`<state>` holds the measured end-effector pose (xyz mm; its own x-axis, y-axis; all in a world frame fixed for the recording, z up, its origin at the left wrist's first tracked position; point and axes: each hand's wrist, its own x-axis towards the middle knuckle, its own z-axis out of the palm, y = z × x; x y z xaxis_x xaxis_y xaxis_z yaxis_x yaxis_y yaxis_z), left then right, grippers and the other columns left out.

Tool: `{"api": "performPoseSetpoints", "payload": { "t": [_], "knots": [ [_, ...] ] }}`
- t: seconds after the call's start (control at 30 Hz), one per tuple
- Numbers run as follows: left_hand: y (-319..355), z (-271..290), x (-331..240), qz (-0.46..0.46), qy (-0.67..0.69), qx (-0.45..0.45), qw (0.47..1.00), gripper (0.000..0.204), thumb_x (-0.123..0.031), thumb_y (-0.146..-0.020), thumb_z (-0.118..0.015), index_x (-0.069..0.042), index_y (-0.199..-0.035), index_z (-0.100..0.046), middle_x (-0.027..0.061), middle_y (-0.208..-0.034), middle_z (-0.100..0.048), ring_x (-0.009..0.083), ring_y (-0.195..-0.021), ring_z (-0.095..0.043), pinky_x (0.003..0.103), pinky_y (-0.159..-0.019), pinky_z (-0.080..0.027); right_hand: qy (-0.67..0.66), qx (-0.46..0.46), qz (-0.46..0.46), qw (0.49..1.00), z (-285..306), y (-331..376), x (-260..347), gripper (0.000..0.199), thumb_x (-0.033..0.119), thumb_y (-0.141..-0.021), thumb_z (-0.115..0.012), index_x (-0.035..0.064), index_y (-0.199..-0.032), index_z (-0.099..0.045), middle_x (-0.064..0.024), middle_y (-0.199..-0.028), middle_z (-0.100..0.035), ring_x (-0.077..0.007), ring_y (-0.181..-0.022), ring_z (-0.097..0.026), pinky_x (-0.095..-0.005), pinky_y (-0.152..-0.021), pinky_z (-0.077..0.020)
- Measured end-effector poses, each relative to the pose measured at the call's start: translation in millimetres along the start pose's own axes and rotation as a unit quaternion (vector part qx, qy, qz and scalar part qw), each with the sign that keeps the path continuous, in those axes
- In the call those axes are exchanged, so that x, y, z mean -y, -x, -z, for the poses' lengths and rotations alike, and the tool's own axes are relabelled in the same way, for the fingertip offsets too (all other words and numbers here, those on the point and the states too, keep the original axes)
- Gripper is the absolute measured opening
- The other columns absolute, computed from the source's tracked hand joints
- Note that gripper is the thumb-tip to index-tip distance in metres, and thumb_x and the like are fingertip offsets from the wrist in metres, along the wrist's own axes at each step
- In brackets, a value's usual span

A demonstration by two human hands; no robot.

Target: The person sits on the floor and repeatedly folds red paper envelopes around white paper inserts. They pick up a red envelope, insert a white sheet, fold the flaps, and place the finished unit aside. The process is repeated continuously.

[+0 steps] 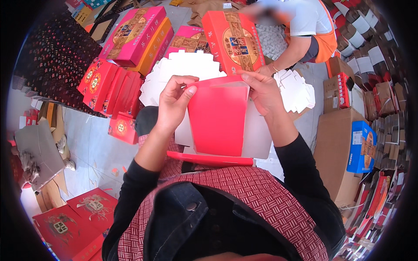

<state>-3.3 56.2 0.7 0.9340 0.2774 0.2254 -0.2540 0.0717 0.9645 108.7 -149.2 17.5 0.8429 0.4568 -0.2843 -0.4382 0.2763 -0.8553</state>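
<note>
A red cardboard box [217, 117], partly folded, rests across my lap with its far wall raised. The thumb and fingers of my left hand [175, 101] pinch the far left corner of that wall. At the far right corner my right hand [264, 92] grips the same edge between thumb and fingers. White-grey flaps [259, 135] spread out to the sides of the red base. Along the near side a red wall [213, 160] stands up close to my checked apron [244, 187].
Ahead lie stacks of white die-cut card [183, 69] and an upright red-orange gift box [230, 41]. Red boxes [113, 89] are piled at left. A co-worker's arm [289, 54] reaches in at the far right. A brown carton [335, 152] and a blue box [362, 147] stand right.
</note>
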Motion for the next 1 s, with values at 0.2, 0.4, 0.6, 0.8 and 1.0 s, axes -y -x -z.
{"api": "performPoseSetpoints", "payload": {
  "t": [0.2,0.4,0.6,0.8,1.0],
  "knots": [
    [2.4,-10.3,1.2,0.027,-0.018,-0.008,0.999,0.019,-0.003,-0.088,-0.056,-0.005,-0.106,-0.048,0.0082,-0.112,-0.056,0.0131,-0.101,-0.052,0.026,-0.088,-0.043,0.159,0.048,0.035,0.985,-5.3,-2.4,9.6,0.018,0.01,-0.08,-0.069,-0.0011,-0.094,-0.068,-0.0051,-0.086,-0.067,-0.0085,-0.074,-0.06,-0.0211,-0.066,-0.0483],
    [3.9,-16.5,1.7,0.022,-0.095,-0.052,0.994,0.028,-0.003,-0.085,-0.061,-0.005,-0.109,-0.045,0.0073,-0.103,-0.055,0.0128,-0.096,-0.053,0.027,-0.08,-0.047,0.322,0.019,0.188,0.928,-21.0,3.2,-5.1,0.013,0.01,-0.079,-0.07,-0.0014,-0.086,-0.068,-0.0036,-0.079,-0.066,-0.0051,-0.071,-0.058,-0.0194,-0.064,-0.0467],
    [3.0,-18.2,-5.8,0.006,-0.104,0.016,0.994,0.047,-0.004,-0.083,-0.063,-0.006,-0.121,-0.035,0.0129,-0.118,-0.047,0.0184,-0.106,-0.051,0.031,-0.087,-0.047,0.326,0.128,0.126,0.928,-15.7,-13.2,4.5,0.009,0.005,-0.079,-0.069,-0.0004,-0.085,-0.064,-0.0019,-0.078,-0.064,-0.0051,-0.071,-0.058,-0.018,-0.063,-0.0457],
    [7.9,-12.8,-4.2,0.027,-0.172,-0.005,0.985,0.07,-0.016,-0.086,-0.062,-0.004,-0.138,-0.017,0.0203,-0.135,-0.032,0.025,-0.118,-0.043,0.035,-0.095,-0.042,0.392,0.229,0.092,0.886,-35.1,-31.7,22.4,0.009,0.008,-0.076,-0.071,0.0012,-0.08,-0.067,-0.0013,-0.073,-0.065,-0.0053,-0.069,-0.058,-0.0204,-0.061,-0.0455],
    [8.8,-11.6,3.1,-0.011,-0.157,0.018,0.987,0.073,-0.024,-0.089,-0.058,-0.002,-0.14,-0.012,0.0222,-0.134,-0.031,0.028,-0.121,-0.04,0.036,-0.099,-0.037,0.45,0.282,0.18,0.828,-35.8,-44.6,25.0,0.009,0.004,-0.071,-0.072,0.0026,-0.078,-0.067,-0.001,-0.072,-0.061,-0.0068,-0.065,-0.055,-0.0221,-0.059,-0.0433]
  ]
}}
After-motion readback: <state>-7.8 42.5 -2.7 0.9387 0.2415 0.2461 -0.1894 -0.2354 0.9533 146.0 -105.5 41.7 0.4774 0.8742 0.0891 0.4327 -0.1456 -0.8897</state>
